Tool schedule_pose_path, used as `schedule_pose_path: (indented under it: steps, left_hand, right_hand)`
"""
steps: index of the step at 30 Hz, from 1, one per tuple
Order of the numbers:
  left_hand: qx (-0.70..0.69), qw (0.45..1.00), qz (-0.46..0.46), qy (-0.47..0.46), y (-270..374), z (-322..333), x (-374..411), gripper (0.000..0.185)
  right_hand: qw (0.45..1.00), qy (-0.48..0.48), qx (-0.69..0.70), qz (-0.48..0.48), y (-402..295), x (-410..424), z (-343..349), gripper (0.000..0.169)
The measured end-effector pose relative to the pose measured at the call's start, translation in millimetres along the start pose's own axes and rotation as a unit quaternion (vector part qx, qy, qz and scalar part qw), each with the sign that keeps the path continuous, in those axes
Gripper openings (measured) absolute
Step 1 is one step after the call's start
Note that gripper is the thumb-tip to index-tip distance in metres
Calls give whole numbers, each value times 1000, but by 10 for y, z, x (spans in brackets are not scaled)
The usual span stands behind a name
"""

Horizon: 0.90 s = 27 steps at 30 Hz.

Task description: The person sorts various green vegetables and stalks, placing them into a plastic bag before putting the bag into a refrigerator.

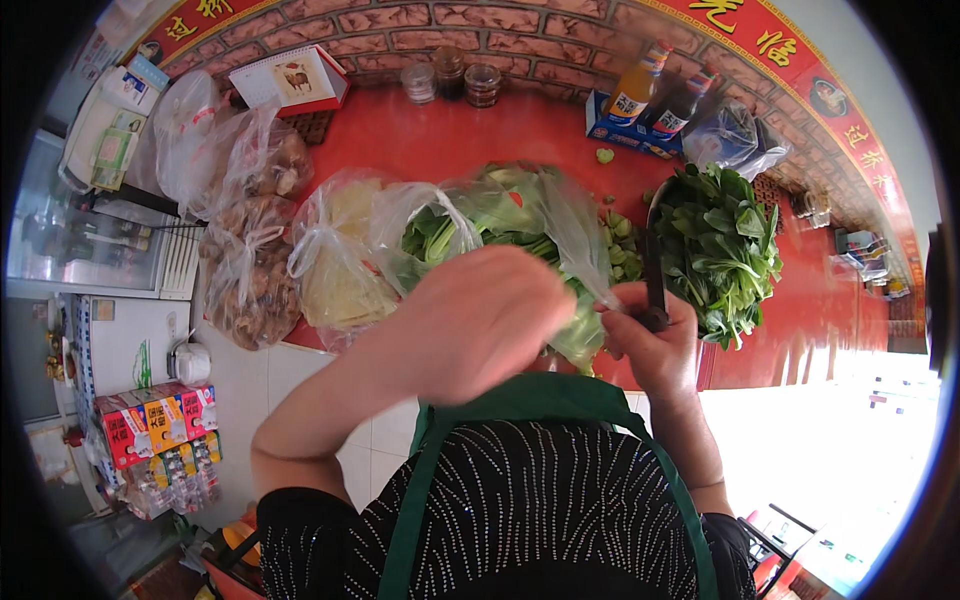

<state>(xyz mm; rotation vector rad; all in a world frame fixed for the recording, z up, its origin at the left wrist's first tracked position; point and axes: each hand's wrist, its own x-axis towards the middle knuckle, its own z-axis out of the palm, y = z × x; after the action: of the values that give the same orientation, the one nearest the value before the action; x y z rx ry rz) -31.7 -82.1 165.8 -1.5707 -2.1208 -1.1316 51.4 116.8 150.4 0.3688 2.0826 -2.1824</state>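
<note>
My left hand (499, 315) is motion-blurred above a clear plastic bag (574, 232) of leafy greens (435, 240). Its fingers are too smeared to make out. In my right hand (667, 349) is a knife (655, 270), its dark blade pointing away from me. The thumb and fingers of that hand also pinch a twisted end of the bag. Cut stem pieces (621, 244) lie between bag and blade. Just right of the knife, a heap of loose green leaves (716, 247) rises from a container whose rim barely shows.
Left of the greens are a tied bag of pale yellowish food (349, 255) and bags of brown lumpy items (255, 285). Along the brick wall stand a desk calendar (289, 79), small jars (481, 84) and two bottles (637, 86). The red table's (450, 142) near edge is against my apron.
</note>
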Motion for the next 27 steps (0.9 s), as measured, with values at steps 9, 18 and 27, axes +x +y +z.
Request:
schedule_pose_path:
  steps: [9,18,27]
  left_hand:
    - [189,875,-309,-322,-683,466,-1018,8]
    - [284,875,-191,-342,-1023,753,-947,6]
    - [135,970,-95,-176,-1056,511,-871,8]
  right_hand:
    - [997,61,45,-1,91,6,-80,12]
    - [990,115,70,-42,75,106,-187,9]
    - [973,169,148,-62,-10,241,-602,13]
